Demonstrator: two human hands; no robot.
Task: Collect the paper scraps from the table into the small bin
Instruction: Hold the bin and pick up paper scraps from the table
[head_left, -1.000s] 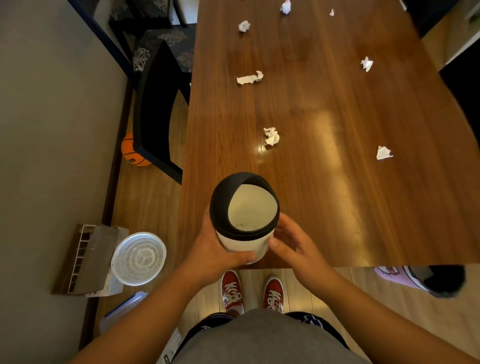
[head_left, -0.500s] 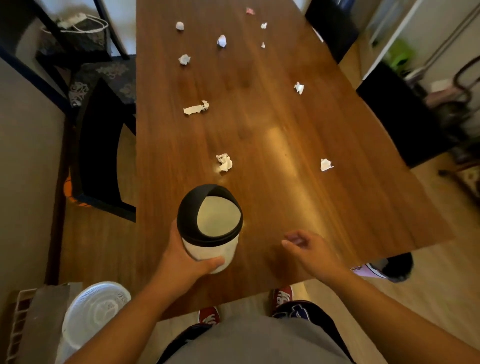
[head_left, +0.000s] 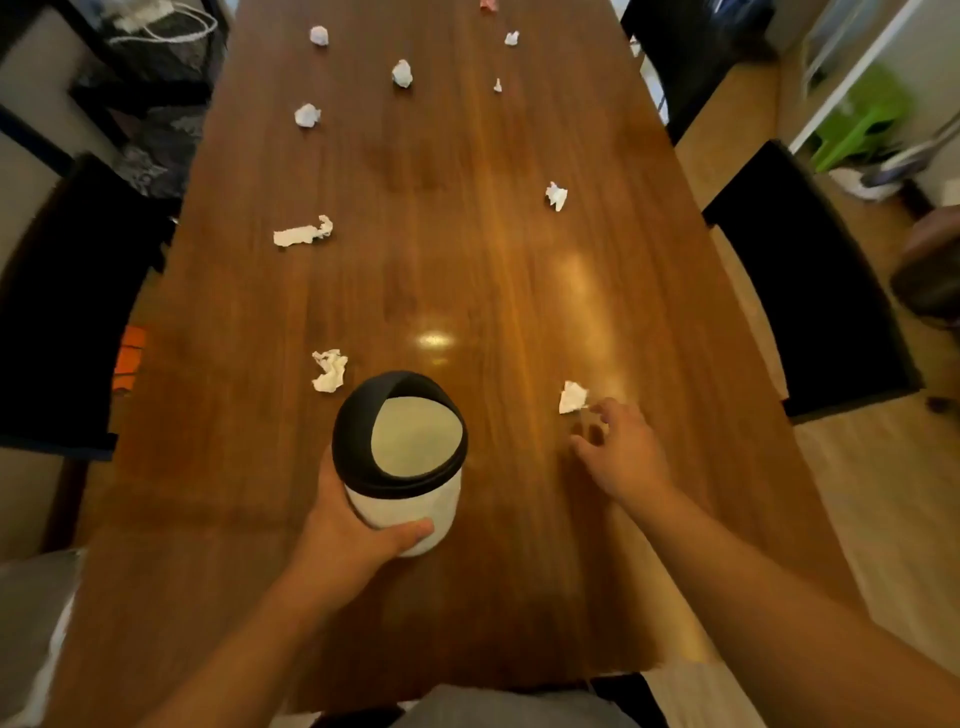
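Note:
A small white bin (head_left: 402, 506) with a black domed lid and a round opening stands on the wooden table (head_left: 467, 260). My left hand (head_left: 348, 535) wraps around its lower side. My right hand (head_left: 621, 449) hovers open with spread fingers, fingertips just short of a white paper scrap (head_left: 572, 397). Another crumpled scrap (head_left: 329, 369) lies just left of and beyond the bin. A long flattened scrap (head_left: 303, 233) and a small one (head_left: 556, 196) lie mid-table. Several more scraps lie at the far end, among them a ball (head_left: 402, 73).
Black chairs stand along the left side (head_left: 67, 312) and the right side (head_left: 810, 280) of the table. An orange ball (head_left: 130, 358) shows under the left chair. A green stool (head_left: 857, 122) stands on the floor at the far right.
My right hand let go of the bin and moved forward and right to the nearest scrap. The view shifted forward over the table; my left hand still holds the bin.

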